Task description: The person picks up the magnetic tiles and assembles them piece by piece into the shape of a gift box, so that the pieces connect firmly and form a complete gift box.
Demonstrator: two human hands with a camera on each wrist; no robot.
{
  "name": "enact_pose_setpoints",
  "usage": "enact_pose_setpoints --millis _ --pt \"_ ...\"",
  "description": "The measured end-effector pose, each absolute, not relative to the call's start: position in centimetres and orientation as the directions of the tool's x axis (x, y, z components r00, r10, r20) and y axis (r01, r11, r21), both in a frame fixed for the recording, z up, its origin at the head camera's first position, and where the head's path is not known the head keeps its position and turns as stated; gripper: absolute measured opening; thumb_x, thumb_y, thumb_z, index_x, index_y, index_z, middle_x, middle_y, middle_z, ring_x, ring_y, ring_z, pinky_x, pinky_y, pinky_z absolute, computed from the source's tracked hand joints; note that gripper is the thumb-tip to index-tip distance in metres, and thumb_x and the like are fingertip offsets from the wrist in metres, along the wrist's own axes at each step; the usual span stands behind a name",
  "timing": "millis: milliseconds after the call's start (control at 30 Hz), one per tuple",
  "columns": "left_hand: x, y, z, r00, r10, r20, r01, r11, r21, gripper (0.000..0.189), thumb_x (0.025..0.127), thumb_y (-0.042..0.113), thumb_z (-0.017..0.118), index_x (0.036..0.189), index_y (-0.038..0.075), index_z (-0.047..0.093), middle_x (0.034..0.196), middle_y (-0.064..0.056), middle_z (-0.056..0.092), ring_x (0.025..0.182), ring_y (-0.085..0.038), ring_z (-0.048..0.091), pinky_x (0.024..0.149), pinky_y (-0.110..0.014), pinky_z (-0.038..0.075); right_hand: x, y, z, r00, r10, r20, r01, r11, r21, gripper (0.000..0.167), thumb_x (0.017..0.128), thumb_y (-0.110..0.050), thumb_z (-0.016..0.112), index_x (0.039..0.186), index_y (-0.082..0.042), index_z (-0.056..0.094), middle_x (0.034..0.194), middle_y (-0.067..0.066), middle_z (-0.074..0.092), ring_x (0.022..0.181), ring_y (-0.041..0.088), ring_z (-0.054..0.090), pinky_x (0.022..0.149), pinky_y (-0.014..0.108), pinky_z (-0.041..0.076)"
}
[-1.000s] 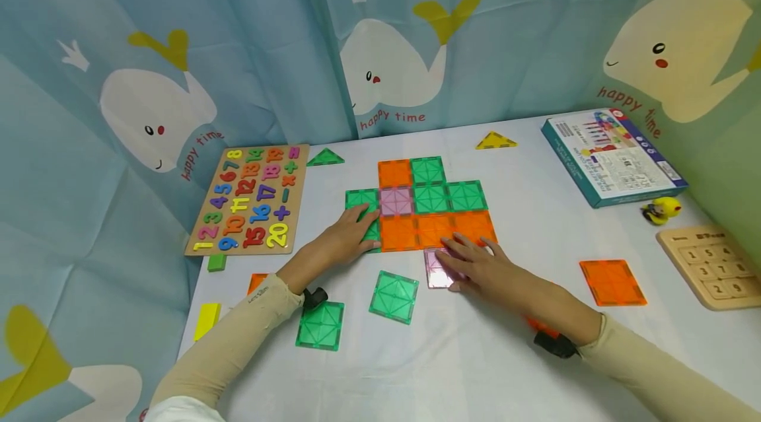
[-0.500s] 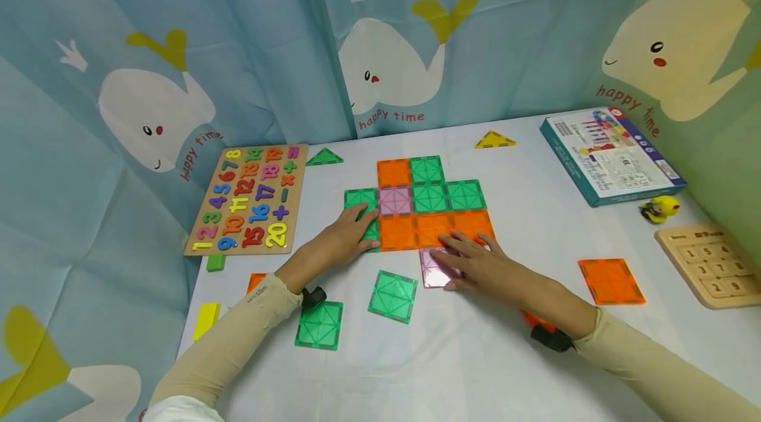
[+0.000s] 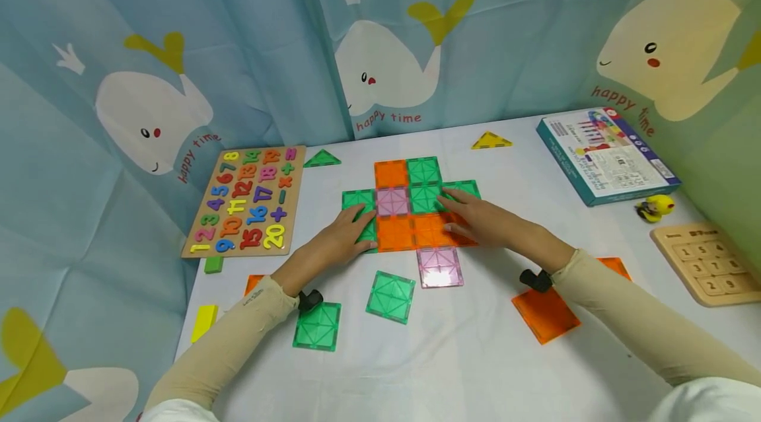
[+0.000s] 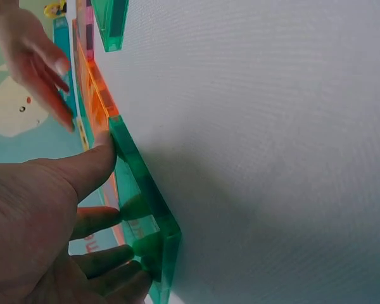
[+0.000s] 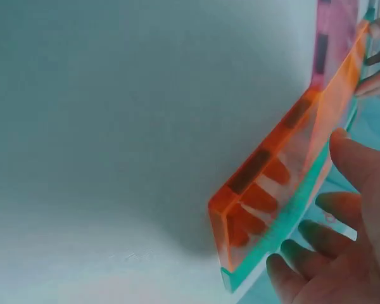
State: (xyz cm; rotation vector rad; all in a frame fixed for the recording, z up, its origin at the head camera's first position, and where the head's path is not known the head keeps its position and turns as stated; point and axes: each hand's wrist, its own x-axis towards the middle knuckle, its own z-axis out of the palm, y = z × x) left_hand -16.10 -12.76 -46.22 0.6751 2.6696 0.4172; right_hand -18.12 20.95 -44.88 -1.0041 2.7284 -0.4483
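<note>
A flat patch of translucent magnetic tiles lies on the white cloth, with an orange row (image 3: 395,235), a pink square (image 3: 392,201) and several green squares (image 3: 423,171). At its left end my left hand (image 3: 337,238) rests on a green tile (image 4: 149,190), thumb at the tile's near edge and fingers spread over it. My right hand (image 3: 483,218) is over the right end, covering parts of a green tile (image 3: 466,188) and an orange tile (image 5: 263,177); its fingers are loosely bent and hold nothing. A separate-coloured pink tile (image 3: 440,268) adjoins the orange row's front edge.
Loose green tiles (image 3: 390,296) and an orange tile (image 3: 545,314) lie nearer the front. A wooden number board (image 3: 244,201) is at left. At right are a teal box (image 3: 609,154), a small yellow figure (image 3: 655,208) and a wooden number puzzle (image 3: 707,263). Curtains stand behind.
My right hand has left the pink tile and moved back over the right end of the patch. The pink tile has stayed at the orange row's front edge. My left hand stays put.
</note>
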Motion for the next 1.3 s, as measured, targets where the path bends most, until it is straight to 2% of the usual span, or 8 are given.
enact_pose_setpoints --millis 267,433,533,700,833,1067,1167,1300 --pt "-14.8 -12.8 -45.9 -0.804 0.537 -0.256 0.415 0.814 0.406 0.074 0.107 0.039 0.062 0.167 0.008 0.03 0.174 -0.021 0.016 0.161 -0.038 0.019 0.128 -0.053 0.028 -19.1 20.4 -45.5 -0.76 -0.633 -0.149 -0.552 0.75 -0.365 0.065 0.109 -0.023 0.062 0.161 0.006 0.036 0.168 0.032 0.026 0.154 0.051 0.029 0.119 0.061 0.037" --pt "-12.8 -12.3 -45.5 -0.773 0.564 -0.291 0.41 0.794 0.449 0.08 0.105 0.048 0.063 0.168 0.011 0.03 0.177 -0.014 0.012 0.163 -0.034 0.017 0.129 -0.052 0.025 -19.0 20.4 -45.2 -0.762 -0.631 -0.148 -0.548 0.749 -0.373 0.064 0.108 -0.02 0.062 0.16 0.006 0.036 0.168 0.032 0.026 0.155 0.051 0.027 0.12 0.061 0.035" --pt "-11.4 -11.7 -45.2 -0.729 0.625 -0.278 0.47 0.753 0.46 0.079 0.102 0.05 0.067 0.165 0.016 0.036 0.176 -0.012 0.014 0.162 -0.032 0.019 0.129 -0.05 0.027 -18.9 20.5 -45.2 -0.765 -0.625 -0.154 -0.541 0.754 -0.374 0.064 0.108 -0.02 0.062 0.16 0.006 0.035 0.168 0.032 0.025 0.155 0.051 0.026 0.121 0.061 0.034" --pt "-8.7 -10.8 -44.6 -0.618 0.747 -0.244 0.635 0.658 0.405 0.064 0.1 0.044 0.071 0.156 0.021 0.052 0.17 -0.009 0.032 0.157 -0.029 0.031 0.126 -0.049 0.033 -18.9 20.4 -45.5 -0.766 -0.624 -0.154 -0.538 0.754 -0.378 0.064 0.109 -0.021 0.062 0.161 0.005 0.036 0.169 0.031 0.024 0.156 0.05 0.026 0.121 0.061 0.034" --pt "-7.5 -10.7 -44.8 -0.568 0.784 -0.249 0.701 0.62 0.352 0.065 0.101 0.041 0.071 0.159 0.023 0.049 0.165 -0.007 0.04 0.151 -0.024 0.039 0.124 -0.041 0.038 -18.9 20.3 -45.7 -0.769 -0.621 -0.153 -0.536 0.756 -0.375 0.064 0.109 -0.023 0.061 0.161 0.004 0.035 0.17 0.03 0.024 0.156 0.05 0.025 0.121 0.06 0.034" --pt "-7.6 -10.3 -45.7 -0.621 0.763 -0.178 0.692 0.64 0.334 0.069 0.101 0.041 0.067 0.162 0.02 0.045 0.158 -0.012 0.038 0.141 -0.027 0.043 0.108 -0.031 0.052 -18.9 20.2 -45.6 -0.766 -0.623 -0.156 -0.539 0.756 -0.372 0.065 0.109 -0.022 0.061 0.161 0.005 0.034 0.17 0.03 0.024 0.156 0.05 0.024 0.122 0.061 0.032" --pt "-8.4 -9.9 -46.2 -0.648 0.752 -0.118 0.702 0.65 0.289 0.07 0.101 0.042 0.066 0.162 0.015 0.045 0.152 -0.014 0.042 0.134 -0.027 0.046 0.106 -0.031 0.053 -18.9 20.2 -45.7 -0.766 -0.624 -0.155 -0.539 0.754 -0.375 0.064 0.109 -0.022 0.061 0.161 0.005 0.035 0.17 0.03 0.024 0.156 0.051 0.023 0.122 0.061 0.032" --pt "-9.7 -9.6 -46.8 -0.659 0.748 -0.082 0.712 0.655 0.253 0.071 0.102 0.049 0.064 0.162 0.017 0.044 0.148 -0.014 0.047 0.129 -0.026 0.048 0.108 -0.034 0.051 -18.9 20.3 -45.9 -0.766 -0.628 -0.137 -0.545 0.748 -0.379 0.064 0.109 -0.022 0.061 0.161 0.005 0.036 0.169 0.031 0.025 0.156 0.051 0.025 0.121 0.061 0.033"
